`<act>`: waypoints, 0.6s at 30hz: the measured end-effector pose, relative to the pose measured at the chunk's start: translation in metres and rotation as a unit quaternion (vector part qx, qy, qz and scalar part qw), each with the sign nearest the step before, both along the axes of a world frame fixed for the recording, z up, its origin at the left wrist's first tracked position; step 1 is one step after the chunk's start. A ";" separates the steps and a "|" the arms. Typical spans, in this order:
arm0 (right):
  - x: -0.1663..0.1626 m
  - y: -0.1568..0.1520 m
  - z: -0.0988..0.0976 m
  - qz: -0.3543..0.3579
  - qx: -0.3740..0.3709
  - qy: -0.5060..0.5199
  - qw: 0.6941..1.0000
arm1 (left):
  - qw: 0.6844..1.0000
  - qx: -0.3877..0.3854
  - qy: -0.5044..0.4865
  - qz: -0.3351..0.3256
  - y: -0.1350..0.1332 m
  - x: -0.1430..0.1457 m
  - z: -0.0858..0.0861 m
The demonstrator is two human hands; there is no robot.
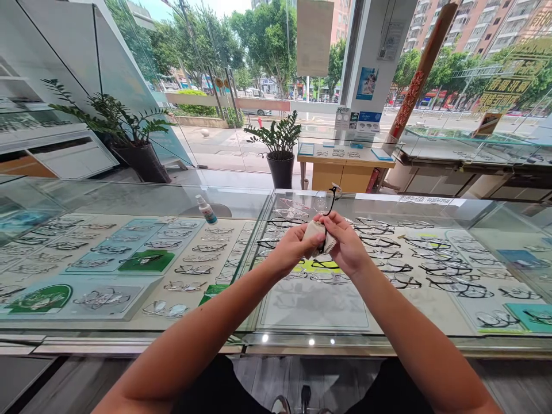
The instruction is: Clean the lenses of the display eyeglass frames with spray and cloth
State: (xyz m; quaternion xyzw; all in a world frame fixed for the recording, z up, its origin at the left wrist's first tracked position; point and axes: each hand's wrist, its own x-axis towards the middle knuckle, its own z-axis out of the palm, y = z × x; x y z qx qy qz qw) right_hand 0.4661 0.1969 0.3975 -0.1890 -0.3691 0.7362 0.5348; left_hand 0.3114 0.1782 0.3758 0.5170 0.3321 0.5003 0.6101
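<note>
Above the glass counter my two hands are close together, working on a pair of eyeglasses (pixel 332 201) with a dark temple and a clear round lens that sticks up past my fingers. My left hand (pixel 295 244) is closed on a pale cleaning cloth (pixel 314 230), its thumb pressing the cloth against the glasses. My right hand (pixel 345 241) pinches the glasses at the temple, with a corner of cloth below its fingers. Cloth and fingers hide part of the frame. To the left, a small white spray bottle (pixel 207 210) with a blue label stands on the counter top.
Beneath the glass of the display counter (pixel 314 307) lie many rows of eyeglasses (pixel 198 269). Potted plants (pixel 280 152) stand beyond the counter near the window. A wooden display table (pixel 345 172) sits at the back right.
</note>
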 end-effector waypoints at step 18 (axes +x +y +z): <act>0.004 0.008 -0.005 -0.010 0.023 0.004 1.000 | 0.999 -0.012 -0.004 -0.043 0.001 -0.005 0.001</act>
